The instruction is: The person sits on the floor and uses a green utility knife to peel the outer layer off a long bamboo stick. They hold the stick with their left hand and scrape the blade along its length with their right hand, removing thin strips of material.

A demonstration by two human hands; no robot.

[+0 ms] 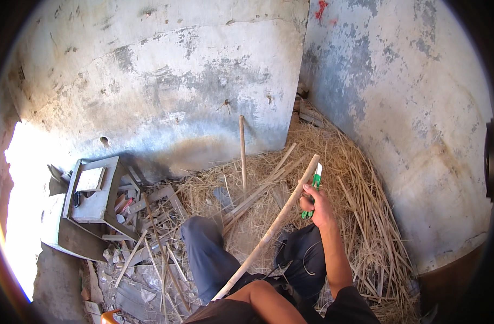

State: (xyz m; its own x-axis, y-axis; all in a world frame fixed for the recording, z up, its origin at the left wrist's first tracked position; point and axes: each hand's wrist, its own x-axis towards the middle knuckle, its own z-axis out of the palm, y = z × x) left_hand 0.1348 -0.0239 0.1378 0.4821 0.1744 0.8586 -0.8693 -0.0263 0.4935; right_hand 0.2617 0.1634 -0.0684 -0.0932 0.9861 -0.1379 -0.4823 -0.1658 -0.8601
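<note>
My right hand [318, 208] is closed around a green utility knife [316, 180], its pale blade end pointing up and away from me. Beside the fingers runs a long, pale wooden stick [273, 229], slanting from its far end near the knife down to my lap at the lower edge. The thumb lies close to the stick; whether it presses on it I cannot tell. My bent left arm shows at the bottom, but the left hand is out of sight, as is the stick's near end.
My knees frame a straw-strewn floor [247, 216]. A thin upright pole [243, 151] stands ahead. Bundled dry stalks [365, 232] lie along the right wall. At left are a worn wooden stool-like piece [96, 210], planks and rubble, beside a bright opening. Peeling walls [203, 81] close in ahead.
</note>
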